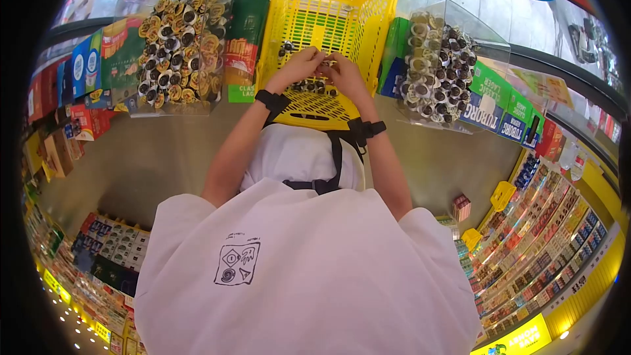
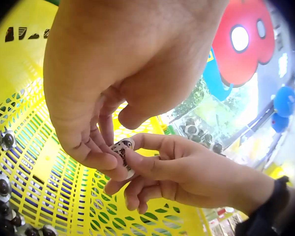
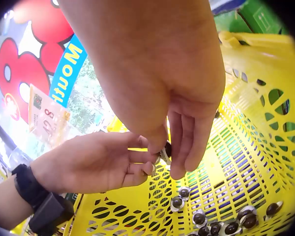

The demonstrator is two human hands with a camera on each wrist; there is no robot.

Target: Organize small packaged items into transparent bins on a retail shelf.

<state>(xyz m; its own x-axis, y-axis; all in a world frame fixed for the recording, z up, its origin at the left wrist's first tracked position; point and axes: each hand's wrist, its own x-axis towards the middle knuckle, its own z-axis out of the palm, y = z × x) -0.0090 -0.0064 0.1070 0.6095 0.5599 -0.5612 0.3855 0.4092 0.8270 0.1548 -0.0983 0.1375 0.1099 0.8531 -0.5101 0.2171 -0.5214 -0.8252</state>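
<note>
My left hand [image 1: 297, 69] and right hand [image 1: 345, 77] meet over a yellow plastic basket [image 1: 389, 26]. Between their fingertips is a small candy cup [image 2: 122, 150] with a white rim and a printed face; its dark dome shows in the right wrist view. The thumb and forefinger of the right hand pinch it, as the left wrist view shows. Fingers of the left hand curl against its other side, partly hiding it. Inside the basket lie several similar cups [image 3: 199, 218], dark brown domes with white rims, mostly at the near end.
Clear bins heaped with the same cups [image 1: 177, 52] flank the basket, the right bin [image 1: 439, 66] holding dark and pale ones. Beer cartons [image 1: 490, 89] stand beside them. A price sign [image 3: 48, 115] rises behind. Shop shelves [image 1: 545, 223] line the far right.
</note>
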